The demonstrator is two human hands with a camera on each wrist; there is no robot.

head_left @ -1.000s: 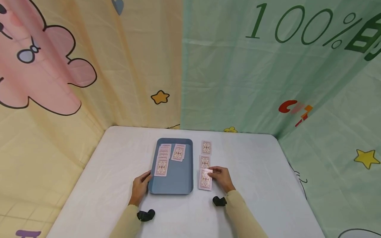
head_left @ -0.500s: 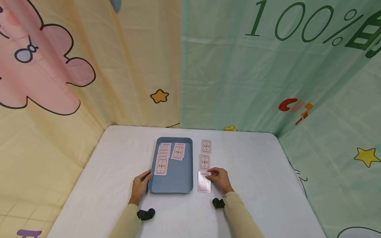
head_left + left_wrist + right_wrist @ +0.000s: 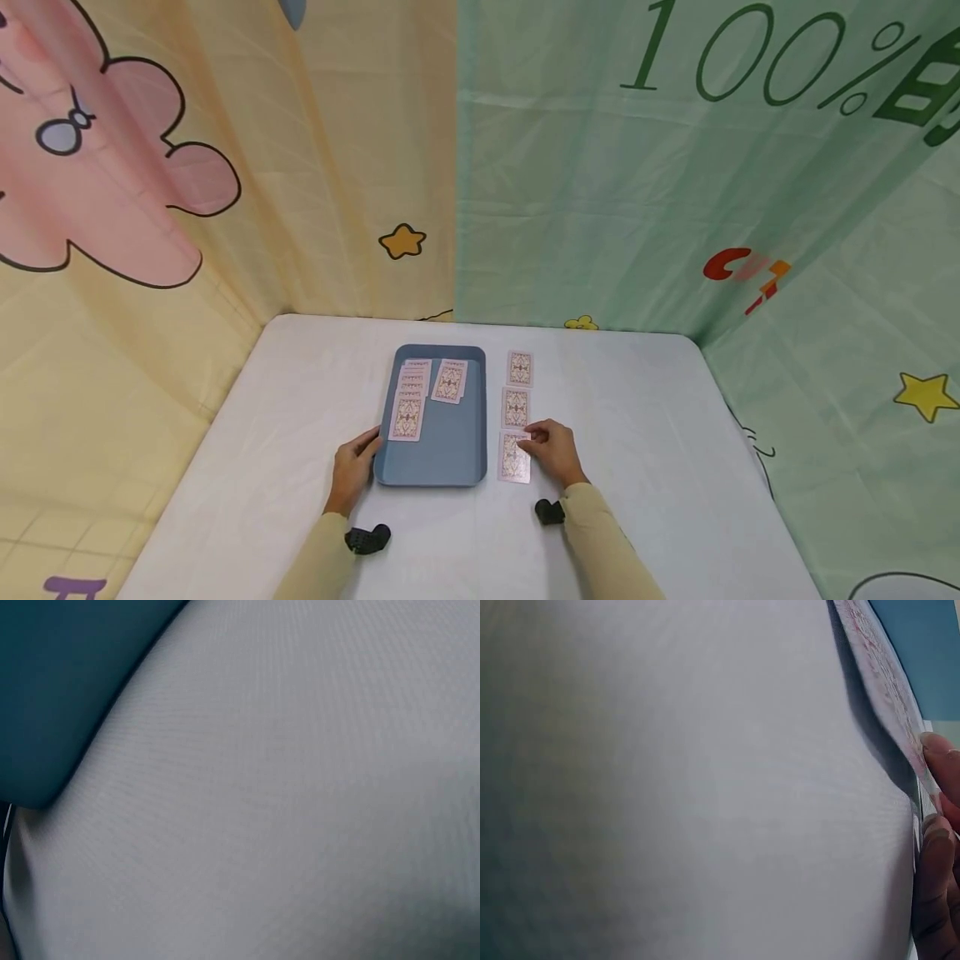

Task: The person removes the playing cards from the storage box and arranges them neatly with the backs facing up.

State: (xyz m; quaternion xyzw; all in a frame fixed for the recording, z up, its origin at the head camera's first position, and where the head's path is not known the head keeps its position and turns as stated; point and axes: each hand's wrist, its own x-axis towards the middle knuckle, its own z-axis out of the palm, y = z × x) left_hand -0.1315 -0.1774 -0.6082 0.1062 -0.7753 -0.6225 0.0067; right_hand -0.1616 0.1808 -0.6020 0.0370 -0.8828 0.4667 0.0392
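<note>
White-clothed table (image 3: 300,400), yellow cartoon curtain (image 3: 225,167) on the left, green printed curtain (image 3: 637,208) behind and right, soft even light

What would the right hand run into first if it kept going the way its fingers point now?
Probably the blue tray. The right hand points leftward, pinching the nearest card at its edge; the tray's right wall lies just past that card. Depth is unclear.
</note>
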